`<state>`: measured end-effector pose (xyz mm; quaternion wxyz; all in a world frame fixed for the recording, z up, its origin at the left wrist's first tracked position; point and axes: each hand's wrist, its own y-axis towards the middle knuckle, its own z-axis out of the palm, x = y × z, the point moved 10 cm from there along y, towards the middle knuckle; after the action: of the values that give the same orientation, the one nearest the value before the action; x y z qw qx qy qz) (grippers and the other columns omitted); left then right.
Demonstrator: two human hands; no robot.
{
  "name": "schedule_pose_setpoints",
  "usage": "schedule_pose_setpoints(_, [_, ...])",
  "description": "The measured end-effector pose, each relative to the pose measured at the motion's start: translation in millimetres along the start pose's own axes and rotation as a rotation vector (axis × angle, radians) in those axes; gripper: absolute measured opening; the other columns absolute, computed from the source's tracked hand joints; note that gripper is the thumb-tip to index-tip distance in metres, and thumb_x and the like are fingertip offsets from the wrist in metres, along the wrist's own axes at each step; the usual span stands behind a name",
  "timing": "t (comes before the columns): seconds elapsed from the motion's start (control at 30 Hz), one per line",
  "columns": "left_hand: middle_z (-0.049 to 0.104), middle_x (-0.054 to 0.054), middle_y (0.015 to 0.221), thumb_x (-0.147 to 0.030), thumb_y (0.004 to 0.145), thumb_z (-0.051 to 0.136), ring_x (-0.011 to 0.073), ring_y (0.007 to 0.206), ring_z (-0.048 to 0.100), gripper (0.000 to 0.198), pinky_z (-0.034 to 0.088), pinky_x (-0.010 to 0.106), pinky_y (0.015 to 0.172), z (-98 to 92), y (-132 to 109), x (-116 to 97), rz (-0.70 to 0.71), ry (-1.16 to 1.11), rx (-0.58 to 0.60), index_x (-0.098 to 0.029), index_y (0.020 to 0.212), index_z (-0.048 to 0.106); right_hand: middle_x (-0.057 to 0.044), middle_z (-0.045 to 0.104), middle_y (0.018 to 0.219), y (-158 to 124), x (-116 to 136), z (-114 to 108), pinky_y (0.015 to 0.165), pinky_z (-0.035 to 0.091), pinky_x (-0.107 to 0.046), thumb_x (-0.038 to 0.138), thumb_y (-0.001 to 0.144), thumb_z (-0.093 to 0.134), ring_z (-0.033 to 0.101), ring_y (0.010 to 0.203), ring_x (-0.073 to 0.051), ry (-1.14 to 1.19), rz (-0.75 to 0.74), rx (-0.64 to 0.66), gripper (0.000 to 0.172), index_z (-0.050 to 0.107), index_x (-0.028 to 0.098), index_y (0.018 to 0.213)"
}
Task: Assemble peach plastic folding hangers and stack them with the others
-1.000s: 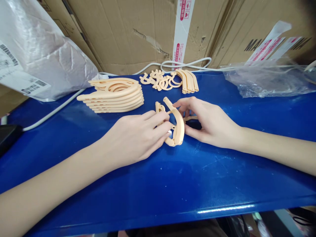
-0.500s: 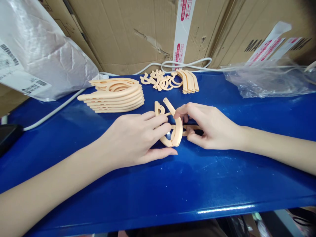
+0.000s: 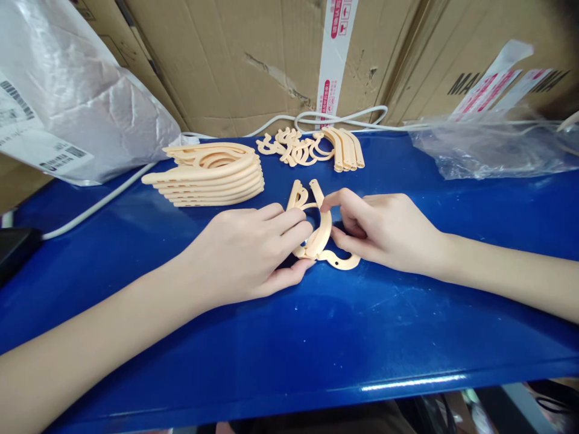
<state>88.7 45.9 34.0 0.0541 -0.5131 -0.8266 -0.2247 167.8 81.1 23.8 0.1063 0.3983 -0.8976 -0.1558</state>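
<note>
A beige plastic folding clothes hanger (image 3: 323, 232) lies on the blue table between my hands, its curved arms folded close together. Its hook (image 3: 344, 263) sticks out toward the lower right, a small hole showing in it. My left hand (image 3: 266, 247) grips the hanger from the left, with the thumb near its lower end; the fingers cover part of it. My right hand (image 3: 375, 229) pinches the right-hand arm, index finger on top and thumb at the side. Behind my left hand stands a stack of beige hanger pieces (image 3: 208, 178).
Loose beige hooks (image 3: 294, 147) and curved arm pieces (image 3: 346, 150) lie at the back of the blue table (image 3: 316, 349). Cardboard boxes (image 3: 253, 60) stand behind, with a white cable (image 3: 271, 125) along them. A silvery parcel (image 3: 94, 102) leans at left; clear plastic bags (image 3: 488, 147) lie at right.
The hanger has turned a little between my hands. Its hook has swung from pointing right to the lower right, and my left thumb has drawn in against the lower end.
</note>
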Motion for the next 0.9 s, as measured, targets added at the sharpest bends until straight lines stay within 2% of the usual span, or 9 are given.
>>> schedule_pose_setpoints(0.17, [0.072,0.005,0.103,-0.029,0.093,0.042,0.0181,0.079,0.067,0.022,0.044,0.029,0.055,-1.3,-1.1,0.2,-0.007,-0.023,-0.025,-0.018,0.090,0.060,0.009,0.050,0.050,-2.1,-3.3,-2.5,0.043,0.025,-0.021,0.029,0.092,0.048,0.042,0.039,-0.008,0.120,0.029,-0.025,0.026,0.051,0.014,0.114])
schedule_pose_setpoints(0.4, [0.072,0.004,0.102,-0.028,0.092,0.043,0.0192,0.080,0.067,0.024,0.044,0.031,0.056,0.0,-1.3,1.8,-0.024,-0.043,-0.001,-0.016,0.101,0.061,0.013,0.041,0.046,-1.7,-3.6,-3.8,0.043,0.027,-0.019,0.023,0.093,0.049,0.032,0.037,-0.006,0.291,0.021,-0.017,0.027,0.054,0.011,0.116])
schedule_pose_setpoints(0.53, [0.071,0.004,0.098,-0.027,0.092,0.042,0.0201,0.080,0.066,0.021,0.044,0.031,0.056,0.6,-1.3,1.8,-0.023,-0.051,0.007,-0.016,0.094,0.060,0.012,0.037,0.045,-1.3,1.2,-0.6,0.042,0.028,-0.019,0.024,0.095,0.046,0.030,0.037,-0.006,0.378,-0.054,0.017,0.030,0.057,0.012,0.120])
schedule_pose_setpoints(0.63, [0.070,0.004,0.096,-0.027,0.091,0.042,0.0210,0.081,0.065,0.022,0.044,0.032,0.056,1.8,-1.0,1.1,-0.018,-0.065,0.008,-0.016,0.096,0.060,0.012,0.037,0.046,-2.0,3.9,2.0,0.041,0.028,-0.018,0.026,0.096,0.049,0.030,0.038,-0.005,0.462,-0.101,0.046,0.032,0.058,0.012,0.122])
schedule_pose_setpoints(0.73, [0.070,0.005,0.097,-0.026,0.091,0.043,0.0209,0.082,0.065,0.022,0.044,0.031,0.058,4.2,-0.4,0.9,-0.017,-0.064,0.024,-0.016,0.098,0.061,0.013,0.036,0.045,-0.9,-1.9,5.5,0.039,0.025,-0.017,0.027,0.094,0.055,0.030,0.038,-0.004,0.590,-0.048,0.083,0.032,0.058,0.012,0.123])
schedule_pose_setpoints(0.9, [0.071,0.005,0.101,-0.027,0.092,0.043,0.0215,0.083,0.066,0.023,0.047,0.032,0.059,5.3,1.0,0.8,-0.010,-0.057,0.044,-0.016,0.099,0.062,0.012,0.036,0.046,3.9,-20.1,16.4,0.033,0.019,-0.018,0.035,0.094,0.056,0.026,0.036,-0.004,0.922,0.187,0.154,0.031,0.061,0.014,0.116])
